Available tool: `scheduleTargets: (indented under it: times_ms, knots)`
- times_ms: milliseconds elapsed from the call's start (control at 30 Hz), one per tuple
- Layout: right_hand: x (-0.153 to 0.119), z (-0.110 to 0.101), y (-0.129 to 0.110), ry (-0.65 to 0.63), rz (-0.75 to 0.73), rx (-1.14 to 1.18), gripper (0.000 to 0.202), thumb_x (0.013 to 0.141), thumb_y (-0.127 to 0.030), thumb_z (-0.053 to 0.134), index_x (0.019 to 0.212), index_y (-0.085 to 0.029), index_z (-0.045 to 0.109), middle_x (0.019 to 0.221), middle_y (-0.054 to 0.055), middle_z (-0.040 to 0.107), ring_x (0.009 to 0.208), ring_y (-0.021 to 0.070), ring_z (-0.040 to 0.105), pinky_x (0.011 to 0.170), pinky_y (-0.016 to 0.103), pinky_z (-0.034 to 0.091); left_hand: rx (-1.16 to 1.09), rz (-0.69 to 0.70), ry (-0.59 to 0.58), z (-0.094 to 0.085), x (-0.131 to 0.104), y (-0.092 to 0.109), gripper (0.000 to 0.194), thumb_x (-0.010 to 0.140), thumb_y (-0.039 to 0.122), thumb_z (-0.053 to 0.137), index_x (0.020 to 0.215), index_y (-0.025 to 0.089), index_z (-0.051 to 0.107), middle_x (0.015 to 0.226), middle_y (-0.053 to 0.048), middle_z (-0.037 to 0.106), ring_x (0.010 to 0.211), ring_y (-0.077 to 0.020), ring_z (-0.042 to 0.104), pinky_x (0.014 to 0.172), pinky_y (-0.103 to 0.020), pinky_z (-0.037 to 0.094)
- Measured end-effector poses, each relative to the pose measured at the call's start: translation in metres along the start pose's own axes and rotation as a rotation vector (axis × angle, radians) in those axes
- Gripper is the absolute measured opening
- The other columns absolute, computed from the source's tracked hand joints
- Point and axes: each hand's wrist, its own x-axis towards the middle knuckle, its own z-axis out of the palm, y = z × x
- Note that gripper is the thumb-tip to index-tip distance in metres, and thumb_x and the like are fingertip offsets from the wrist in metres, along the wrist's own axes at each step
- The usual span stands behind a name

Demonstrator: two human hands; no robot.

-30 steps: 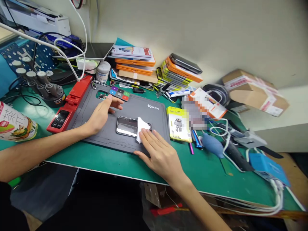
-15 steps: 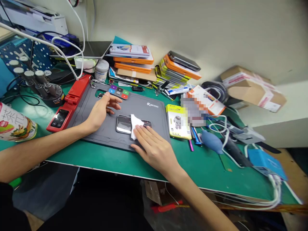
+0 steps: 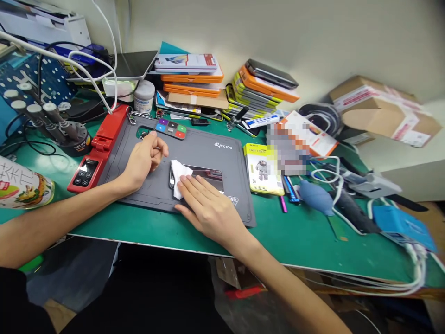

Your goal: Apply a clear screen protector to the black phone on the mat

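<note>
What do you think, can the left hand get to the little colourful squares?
Probably yes: the left hand looks empty, its fingers are close to the colourful squares, and only bare grey mat shows between them.

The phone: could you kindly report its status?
Right hand flat on white cloth, over phone. Left hand over mat, fingers curled. Cloth partly hides phone.

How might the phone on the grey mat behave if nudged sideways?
The phone would probably slide rather than tip, since it lies flat on the grey mat. Its glossy, reflective face looks slippery. Its straight edges suggest a stiff body.
</note>
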Motion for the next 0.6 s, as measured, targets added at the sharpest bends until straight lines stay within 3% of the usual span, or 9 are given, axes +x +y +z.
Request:
scheduleTargets:
  times_ms: [133,233,333,500,600]
  knots:
    - [0.007,0.001,0.005,-0.060,0.051,-0.002,0.054,0.114,-0.040,0.061,0.151,-0.002,0.068,0.155,0.024,0.068,0.146,0.0350,0.068,0.129,0.054,0.053,-0.010,-0.027,0.001,0.000,0.001,0.002,0.064,0.106,0.075,0.044,0.066,0.025,0.048,0.048,0.008,0.020,0.041,-0.0089,0.013,0.045,-0.028,0.013]
    - [0.019,0.004,-0.004,-0.086,0.061,-0.015,0.063,0.114,-0.046,0.059,0.151,0.004,0.066,0.157,0.029,0.063,0.149,0.0394,0.065,0.131,0.057,0.050,-0.014,-0.029,-0.006,0.000,0.001,0.002,0.062,0.106,0.071,0.044,0.064,0.025,0.044,0.047,0.008,0.019,0.041,-0.0090,0.012,0.045,-0.028,0.013]
    - [0.021,0.004,-0.013,-0.070,0.032,-0.049,0.061,0.115,-0.044,0.057,0.151,0.004,0.066,0.157,0.029,0.064,0.148,0.0380,0.066,0.130,0.054,0.051,-0.019,-0.031,-0.010,-0.001,0.002,0.004,0.060,0.104,0.068,0.049,0.063,0.025,0.043,0.045,0.008,0.019,0.041,-0.0090,0.011,0.045,-0.028,0.012]
    - [-0.014,-0.008,-0.003,0.018,0.028,-0.112,0.043,0.113,-0.026,0.062,0.146,0.000,0.070,0.152,0.023,0.071,0.141,0.0318,0.072,0.125,0.049,0.058,-0.006,-0.046,0.002,0.000,0.001,0.006,0.061,0.104,0.068,0.049,0.062,0.024,0.045,0.045,0.007,0.021,0.042,-0.0088,0.011,0.045,-0.028,0.013]
    - [-0.046,-0.016,0.014,0.055,0.114,-0.112,0.047,0.110,-0.021,0.066,0.153,-0.003,0.065,0.149,0.022,0.074,0.137,0.0322,0.075,0.121,0.053,0.061,0.000,-0.044,-0.002,0.001,0.000,0.007,0.059,0.107,0.061,0.046,0.062,0.024,0.047,0.045,0.007,0.022,0.042,-0.0089,0.012,0.045,-0.028,0.013]
